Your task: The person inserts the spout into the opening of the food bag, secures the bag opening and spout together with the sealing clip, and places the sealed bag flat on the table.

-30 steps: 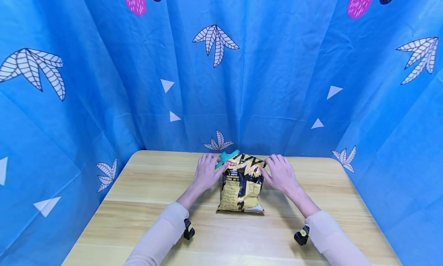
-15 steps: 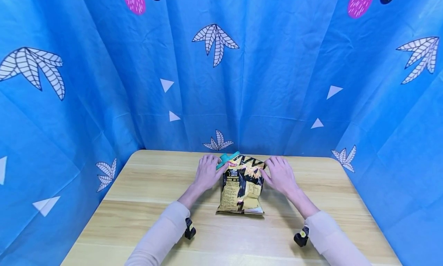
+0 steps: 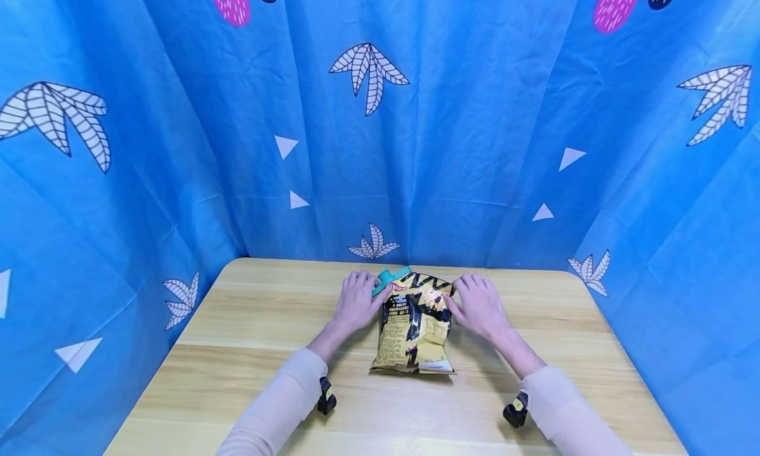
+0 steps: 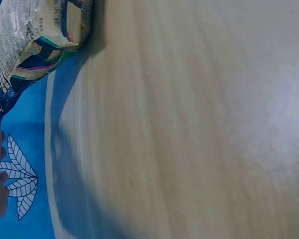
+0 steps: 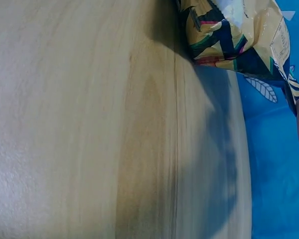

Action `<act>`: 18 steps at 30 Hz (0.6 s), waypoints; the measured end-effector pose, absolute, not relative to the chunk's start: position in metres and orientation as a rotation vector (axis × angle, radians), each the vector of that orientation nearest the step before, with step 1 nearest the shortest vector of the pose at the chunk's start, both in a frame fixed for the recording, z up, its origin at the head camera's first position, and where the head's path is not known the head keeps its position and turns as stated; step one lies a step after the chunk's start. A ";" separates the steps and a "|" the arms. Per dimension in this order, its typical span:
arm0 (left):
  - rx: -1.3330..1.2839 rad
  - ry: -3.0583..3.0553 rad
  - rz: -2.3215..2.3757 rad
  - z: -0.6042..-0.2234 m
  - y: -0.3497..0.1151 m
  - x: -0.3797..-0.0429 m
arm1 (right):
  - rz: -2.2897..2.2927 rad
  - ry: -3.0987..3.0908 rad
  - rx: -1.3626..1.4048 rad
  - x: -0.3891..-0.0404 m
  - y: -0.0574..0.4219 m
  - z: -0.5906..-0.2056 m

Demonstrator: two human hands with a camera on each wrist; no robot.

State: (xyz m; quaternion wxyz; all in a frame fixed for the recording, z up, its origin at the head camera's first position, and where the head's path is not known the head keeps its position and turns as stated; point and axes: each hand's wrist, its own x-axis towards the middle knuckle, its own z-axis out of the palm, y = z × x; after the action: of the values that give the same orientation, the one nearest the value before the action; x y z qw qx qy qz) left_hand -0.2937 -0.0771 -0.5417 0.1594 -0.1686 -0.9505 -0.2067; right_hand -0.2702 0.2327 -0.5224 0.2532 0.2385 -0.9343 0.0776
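A black and gold snack bag stands on the wooden table, its printed side facing me. At its top left corner a teal bag clip with a round raised part slants up to the right. My left hand pinches that corner and the clip's lower end, thumb in front. With thumb and fingers, my right hand pinches the top right corner. In the left wrist view the bag shows at the upper left; in the right wrist view the bag is at the upper right. The fingertips behind the bag are hidden.
The pale wooden table has a rounded back edge. A blue curtain with leaf prints hangs behind it and along both sides. Each wrist carries a small black camera, the left camera and the right camera.
Both hands, the snack bag and the clip have shifted slightly nearer to me. The bag's top leans a little lower, and both grips stay the same.
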 end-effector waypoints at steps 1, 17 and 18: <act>-0.479 -2.717 -0.584 -0.542 -0.077 -0.293 | 0.210 -2.540 0.649 -0.270 0.232 -0.523; -0.461 -2.781 -0.575 -0.549 -0.074 -0.290 | 0.189 -2.596 0.639 -0.270 0.232 -0.530; -0.460 -2.784 -0.566 -0.550 -0.074 -0.290 | 0.192 -2.597 0.641 -0.271 0.231 -0.530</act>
State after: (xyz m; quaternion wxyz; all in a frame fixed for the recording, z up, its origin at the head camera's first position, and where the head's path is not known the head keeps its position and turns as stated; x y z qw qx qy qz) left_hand -0.2903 -0.0743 -0.5496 0.1316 -0.1585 -0.9589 -0.1950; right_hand -0.2707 0.2315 -0.5305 0.2278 0.2326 -0.9429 0.0695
